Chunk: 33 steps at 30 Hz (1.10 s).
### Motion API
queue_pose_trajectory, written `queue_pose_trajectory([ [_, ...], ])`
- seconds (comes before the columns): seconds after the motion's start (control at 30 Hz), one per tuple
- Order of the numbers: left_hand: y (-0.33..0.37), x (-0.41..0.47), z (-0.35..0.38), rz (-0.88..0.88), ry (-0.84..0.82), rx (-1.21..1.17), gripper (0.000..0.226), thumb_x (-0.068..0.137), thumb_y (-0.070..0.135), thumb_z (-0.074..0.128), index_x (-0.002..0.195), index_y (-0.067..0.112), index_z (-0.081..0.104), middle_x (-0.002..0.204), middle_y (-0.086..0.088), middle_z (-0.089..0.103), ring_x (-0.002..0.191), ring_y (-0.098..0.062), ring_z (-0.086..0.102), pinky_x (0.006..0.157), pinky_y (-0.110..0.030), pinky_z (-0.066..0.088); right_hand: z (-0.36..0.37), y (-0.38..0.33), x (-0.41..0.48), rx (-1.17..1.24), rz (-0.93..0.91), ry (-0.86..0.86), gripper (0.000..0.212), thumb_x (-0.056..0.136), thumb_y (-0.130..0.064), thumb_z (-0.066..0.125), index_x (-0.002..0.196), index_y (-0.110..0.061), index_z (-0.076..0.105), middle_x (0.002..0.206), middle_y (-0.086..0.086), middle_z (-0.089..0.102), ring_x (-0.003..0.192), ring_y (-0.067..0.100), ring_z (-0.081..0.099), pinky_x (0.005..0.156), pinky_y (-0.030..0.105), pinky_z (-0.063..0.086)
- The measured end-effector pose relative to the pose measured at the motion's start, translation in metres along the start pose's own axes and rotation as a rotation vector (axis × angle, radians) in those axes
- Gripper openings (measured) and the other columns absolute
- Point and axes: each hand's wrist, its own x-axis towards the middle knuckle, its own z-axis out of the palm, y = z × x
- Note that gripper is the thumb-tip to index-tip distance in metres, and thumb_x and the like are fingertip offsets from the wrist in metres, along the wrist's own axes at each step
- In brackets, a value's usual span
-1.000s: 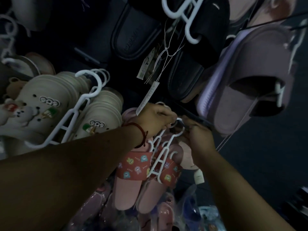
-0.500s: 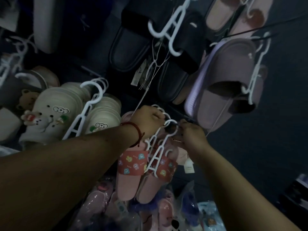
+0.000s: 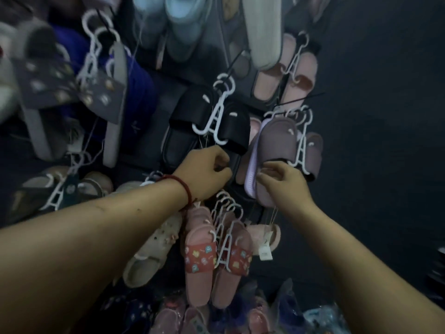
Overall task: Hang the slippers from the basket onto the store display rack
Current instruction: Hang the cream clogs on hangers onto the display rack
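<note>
Task's thing: the pink slide slippers with red cartoon-print straps [image 3: 207, 259] hang as a pair on a white plastic A-frame hanger [image 3: 225, 249], low on the dark display rack wall [image 3: 373, 116].
Direction from the hands: the pair lies at about 6 o'clock from both hands, just below the left wrist, apart from either palm.
Long axis: the slippers run from 12 to 6 o'clock, straps near the top, soles pointing down at the bagged slippers in clear plastic [image 3: 183, 317].
Hook cluster: several white hanger hooks [image 3: 227, 203] bunch at 12 o'clock of the pair, just under the left hand; whether they sit fully on a peg cannot be told.
Left hand: the left hand [image 3: 207, 169], with a red cord bracelet [image 3: 186, 191] at the wrist, is curled into a loose fist against the black slide slippers [image 3: 204, 126]; what it pinches, if anything, cannot be told.
Right hand: the right hand [image 3: 285, 182] is half open, fingers [image 3: 271, 169] curved toward the lower edge of the mauve slide slippers [image 3: 277, 141], touching or nearly so; no firm grip is visible.
Nearer hand: the left, judged by how close its wrist sits to the hook cluster.
Coming move: probably a reach down toward 6 o'clock, to the basket stock or the hooks.
Writing: a small white tag [image 3: 265, 254] hangs at 3 o'clock of the pair; its print is too blurred to read. No brand is legible.
</note>
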Motion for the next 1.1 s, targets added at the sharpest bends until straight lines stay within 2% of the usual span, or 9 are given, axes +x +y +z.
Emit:
queue_pose_trajectory([
  [0.13,0.028,0.036,-0.039,0.032,0.126,0.035,0.024,0.087,0.025,0.068,0.109,0.016,0.068,0.104,0.002,0.071,0.098,-0.014,0.065,0.092,-0.028,0.051,-0.013,-0.042,0.033,0.027,-0.094,0.048,0.043,0.088,-0.031,0.073,0.128,-0.016,0.065,0.122,-0.001,0.068,0.111,0.016,0.064,0.095,0.043,0.055],
  [0.23,0.04,0.075,-0.065,0.033,0.214,-0.001,0.018,0.086,0.024,0.068,0.104,0.02,0.069,0.099,0.004,0.072,0.096,-0.013,0.066,0.091,-0.03,0.052,-0.017,-0.068,0.069,0.009,-0.164,0.074,0.042,0.087,-0.032,0.074,0.125,-0.016,0.066,0.12,-0.004,0.068,0.11,0.013,0.063,0.09,0.034,0.053],
  [0.33,0.037,0.124,-0.087,-0.004,0.262,0.019,0.02,0.088,0.024,0.064,0.107,0.022,0.069,0.104,0.005,0.072,0.1,-0.013,0.065,0.092,-0.028,0.051,-0.012,-0.091,0.119,0.014,-0.2,0.078,0.046,0.087,-0.028,0.075,0.128,-0.012,0.064,0.121,0.0,0.069,0.112,0.015,0.063,0.098,0.032,0.05],
  [0.5,0.008,0.197,-0.097,-0.08,0.19,0.112,0.032,0.092,0.022,0.056,0.122,0.019,0.068,0.122,-0.001,0.07,0.116,-0.02,0.062,0.104,-0.031,0.046,0.02,-0.111,0.194,-0.03,-0.235,0.039,0.041,0.083,-0.03,0.075,0.118,-0.012,0.068,0.115,0.0,0.07,0.11,0.015,0.064,0.1,0.036,0.05],
  [0.63,-0.013,0.236,-0.086,-0.144,0.07,0.077,0.024,0.095,0.016,0.055,0.111,0.018,0.072,0.111,0.0,0.068,0.115,-0.023,0.062,0.102,-0.032,0.048,0.047,-0.112,0.227,-0.063,-0.253,-0.017,0.022,0.084,-0.027,0.073,0.1,-0.013,0.068,0.103,-0.004,0.071,0.101,0.013,0.065,0.094,0.037,0.052],
  [0.73,-0.024,0.252,-0.073,-0.179,0.001,0.123,0.027,0.096,0.008,0.049,0.107,0.005,0.074,0.108,-0.006,0.071,0.109,-0.026,0.065,0.099,-0.036,0.05,0.061,-0.104,0.239,-0.047,-0.241,-0.093,0.02,0.085,-0.024,0.071,0.104,-0.018,0.072,0.099,-0.003,0.073,0.095,0.016,0.068,0.087,0.035,0.054],
  [0.87,-0.035,0.263,-0.064,-0.159,-0.033,0.161,0.029,0.095,0.006,0.048,0.107,0.002,0.075,0.109,-0.014,0.073,0.105,-0.028,0.067,0.098,-0.038,0.051,0.067,-0.098,0.244,0.02,-0.252,-0.101,0.02,0.087,-0.025,0.07,0.107,-0.021,0.074,0.098,-0.004,0.074,0.091,0.01,0.068,0.075,0.026,0.052],
  [0.97,-0.037,0.264,-0.06,-0.119,-0.008,0.153,0.028,0.096,0.003,0.049,0.109,-0.003,0.073,0.111,-0.016,0.073,0.107,-0.027,0.066,0.091,-0.03,0.047,0.069,-0.093,0.245,0.093,-0.232,-0.118,0.019,0.087,-0.025,0.072,0.105,-0.018,0.074,0.095,-0.001,0.075,0.09,0.013,0.07,0.082,0.032,0.056],
  [1.1,-0.038,0.262,-0.056,-0.115,0.026,0.089,0.027,0.095,0.002,0.05,0.105,-0.004,0.074,0.105,-0.018,0.073,0.103,-0.031,0.067,0.088,-0.032,0.05,0.072,-0.091,0.245,0.176,-0.164,-0.174,0.018,0.088,-0.023,0.071,0.101,-0.012,0.075,0.094,0.006,0.077,0.091,0.02,0.073,0.088,0.04,0.058],
])
